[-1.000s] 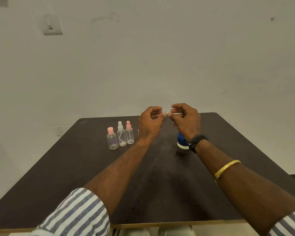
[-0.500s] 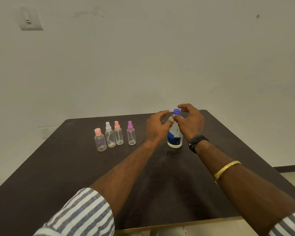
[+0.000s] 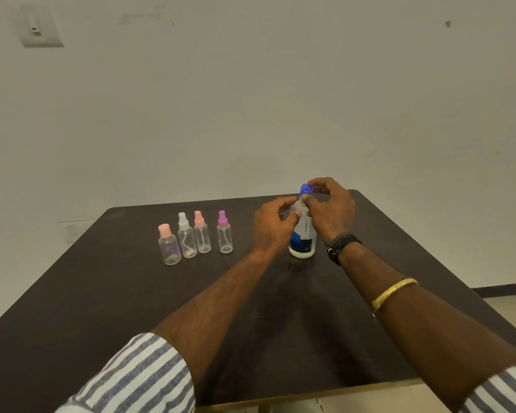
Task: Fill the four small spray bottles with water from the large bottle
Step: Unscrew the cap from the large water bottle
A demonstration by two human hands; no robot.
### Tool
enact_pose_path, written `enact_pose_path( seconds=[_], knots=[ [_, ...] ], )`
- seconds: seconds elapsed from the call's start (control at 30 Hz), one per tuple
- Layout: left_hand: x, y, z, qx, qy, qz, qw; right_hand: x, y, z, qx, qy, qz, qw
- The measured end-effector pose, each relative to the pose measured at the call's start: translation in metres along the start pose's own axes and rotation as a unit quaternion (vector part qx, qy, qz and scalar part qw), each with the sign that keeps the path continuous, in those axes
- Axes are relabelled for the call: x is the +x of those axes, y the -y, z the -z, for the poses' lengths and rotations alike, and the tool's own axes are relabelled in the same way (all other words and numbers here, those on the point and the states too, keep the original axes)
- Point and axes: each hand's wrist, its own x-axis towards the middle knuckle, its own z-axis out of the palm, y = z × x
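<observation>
Brown, dark-topped desk (image 3: pixel 102 293) seen from the wearer's head, set against a pale wall (image 3: pixel 280 99). The large bottle (image 3: pixel 303 244) stands upright on the far half of the desk, at about 1 o'clock from the desk's centre. Its body is clear, a blue label sits low on its side, and its blue cap (image 3: pixel 306 189) is on.

The right hand (image 3: pixel 331 213) comes in from 5 o'clock. Its grip is closed on the cap, with the forefinger curled over the top and the thumb at the near side just under the rim. The left hand (image 3: pixel 273 225) reaches in from 7 o'clock with fingers curled, thumb and forefinger tips at the bottle's shoulder below the cap. Whether this grip holds the bottle or only touches it cannot be told.

At 9 o'clock of the large bottle, well apart from it, four small clear ones stand upright in a row with their tops on. From 9 o'clock inward they are the flat-capped bottle (image 3: pixel 169 248) in pink, the white-topped bottle (image 3: pixel 187 238), the pink-topped bottle (image 3: pixel 202 235) and the purple-topped bottle (image 3: pixel 225 234). The first three stand just beside one another; the purple-topped one stands a little apart. Thin tubes show inside the white-topped and pink-topped ones.

A black wristband (image 3: pixel 341 245) and a gold bangle (image 3: pixel 393 293) sit on the right forearm. Striped sleeves (image 3: pixel 137 377) show at 6 o'clock. A switch plate (image 3: pixel 41 26) is on the wall at 11 o'clock.
</observation>
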Motion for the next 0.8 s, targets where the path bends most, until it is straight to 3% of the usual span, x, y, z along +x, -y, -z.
enact_pose_path(
  seconds=[0.33, 0.63, 0.8],
  knots=[
    [-0.011, 0.005, -0.001, -0.005, -0.02, 0.023, 1.0, -0.003, -0.012, 0.02, -0.027, -0.027, -0.024, 0.999],
    [-0.023, 0.009, -0.003, -0.018, -0.029, 0.038, 0.999, -0.015, -0.043, 0.044, -0.11, 0.041, -0.058, 0.991],
    [-0.03, 0.017, -0.004, -0.003, -0.018, 0.054, 0.998, -0.024, -0.059, 0.048, -0.185, 0.119, -0.066, 0.973]
  ],
)
